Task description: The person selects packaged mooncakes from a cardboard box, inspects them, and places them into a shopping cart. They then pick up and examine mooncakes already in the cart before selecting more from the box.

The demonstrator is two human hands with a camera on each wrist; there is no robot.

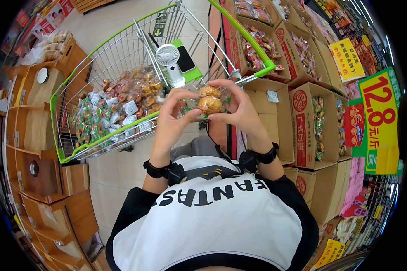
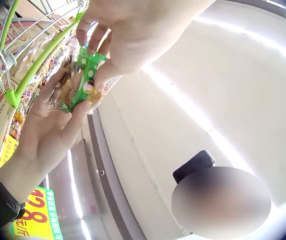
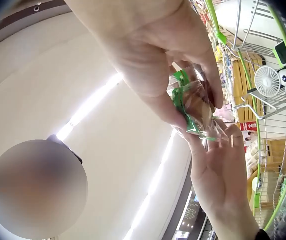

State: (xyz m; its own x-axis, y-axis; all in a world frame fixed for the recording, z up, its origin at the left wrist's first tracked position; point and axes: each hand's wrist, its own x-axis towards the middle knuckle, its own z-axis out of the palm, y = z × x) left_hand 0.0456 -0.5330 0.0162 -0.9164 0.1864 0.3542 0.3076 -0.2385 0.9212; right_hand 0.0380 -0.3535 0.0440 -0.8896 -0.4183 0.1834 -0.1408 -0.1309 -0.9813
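Observation:
Both hands hold one clear packet of round golden pastries up in front of the chest, over the near side of the cart. My left hand pinches the packet's left side between thumb and fingers. On the other side, my right hand grips its right edge, with the index finger curled over the top. Green printed strips show on the wrapper in the left wrist view. In the right wrist view the same packet sits between the thumb and fingers of both hands.
A green-rimmed shopping cart holds bagged wrapped snacks. On its child seat lie a white handheld fan and a phone. Cardboard boxes of packets line the right, beside a price sign. Wooden shelves stand left.

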